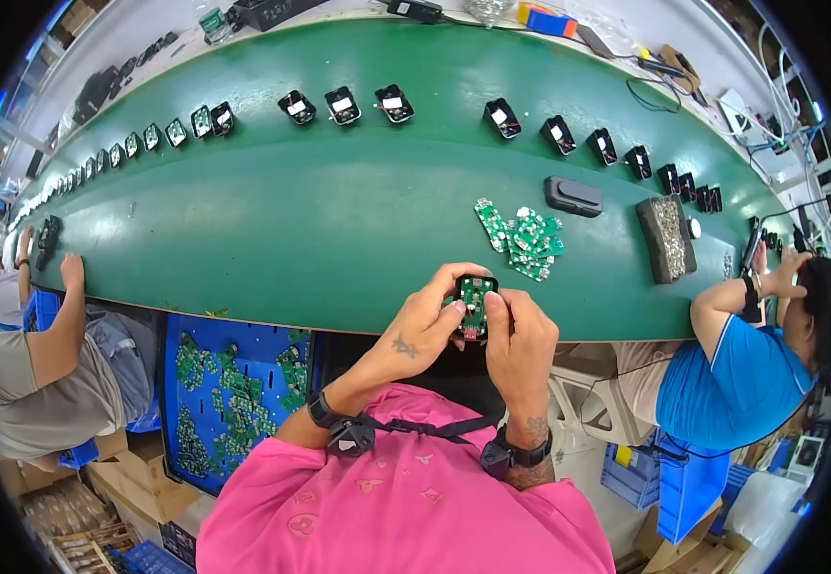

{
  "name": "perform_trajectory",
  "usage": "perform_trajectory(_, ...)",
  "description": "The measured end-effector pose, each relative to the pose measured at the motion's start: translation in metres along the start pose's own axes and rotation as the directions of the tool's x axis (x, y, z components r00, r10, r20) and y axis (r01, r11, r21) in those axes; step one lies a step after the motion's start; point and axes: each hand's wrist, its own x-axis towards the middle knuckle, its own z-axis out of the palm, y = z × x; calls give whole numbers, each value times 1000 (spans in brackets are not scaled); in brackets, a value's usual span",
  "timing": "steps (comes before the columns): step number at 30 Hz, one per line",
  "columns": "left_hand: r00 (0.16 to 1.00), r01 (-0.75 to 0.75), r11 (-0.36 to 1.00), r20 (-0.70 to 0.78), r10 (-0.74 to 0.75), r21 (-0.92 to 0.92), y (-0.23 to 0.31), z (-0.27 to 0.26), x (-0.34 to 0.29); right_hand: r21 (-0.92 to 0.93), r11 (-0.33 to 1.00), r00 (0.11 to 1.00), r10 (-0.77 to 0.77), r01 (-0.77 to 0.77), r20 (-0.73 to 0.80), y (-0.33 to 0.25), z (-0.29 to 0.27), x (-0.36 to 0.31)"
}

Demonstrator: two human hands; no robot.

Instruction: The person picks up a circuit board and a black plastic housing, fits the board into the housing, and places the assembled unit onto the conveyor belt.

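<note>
Between my two hands, just past the table's near edge, is a small black casing with a green circuit board point(474, 303) set in it. My left hand point(432, 311) grips its left side, thumb on the board. My right hand point(519, 330) closes around the other side, its thumb also pressing on the board near the top. Fingers under the casing are mostly hidden. Just beyond my hands, a loose pile of green circuit boards point(533, 239) lies on the green table point(339, 230).
Rows of black casings point(394, 103) line the table's far side. A closed black case point(573, 196) and a dark block with a speckled top point(666, 239) stand at right. A blue tray point(272, 368) of boards is at my left. People sit on both sides.
</note>
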Motion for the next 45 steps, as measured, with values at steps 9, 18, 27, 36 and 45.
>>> perform_trajectory(9,938,-176,942,-241,248,286,-4,-12,7,227,965,980,92,-132,178,-9,29,23)
perform_trajectory(18,792,-251,797,-356,495,550,-7,-46,13,330,940,993,53,-84,104,-20,77,49)
perform_trajectory(27,467,-163,855,-724,507,493,34,-263,71,-23,989,987,-144,146,70,22,116,36)
perform_trajectory(36,486,339,240,-388,783,909,18,-397,139,59,978,975,-203,198,86,18,117,39)
perform_trajectory(45,769,301,122,-316,555,946,38,-319,143,-272,953,987,-153,132,-58,21,77,66)
